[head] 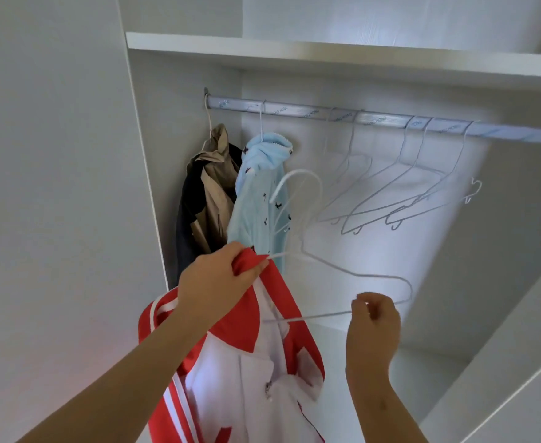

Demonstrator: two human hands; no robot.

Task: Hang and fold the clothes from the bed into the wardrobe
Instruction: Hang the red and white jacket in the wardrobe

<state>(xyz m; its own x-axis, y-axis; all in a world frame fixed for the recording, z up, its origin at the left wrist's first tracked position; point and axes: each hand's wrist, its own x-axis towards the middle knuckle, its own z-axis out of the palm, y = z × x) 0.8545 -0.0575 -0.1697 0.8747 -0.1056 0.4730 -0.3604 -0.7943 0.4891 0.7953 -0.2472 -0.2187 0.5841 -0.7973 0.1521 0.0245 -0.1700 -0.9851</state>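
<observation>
So, we're holding the jacket [247,321] up in front of the open wardrobe [326,55], below the rail [294,108]. Our left hand [218,279] has its fingers curled round the red collar, right where one tip of the hanger [310,316] pokes in. Our right hand [374,327] pinches the hanger's bottom wire between its fingers. On the rail, a coat [211,187] and a blue top [256,199] hang at the left, with the bare hangers [393,215] further right.
</observation>
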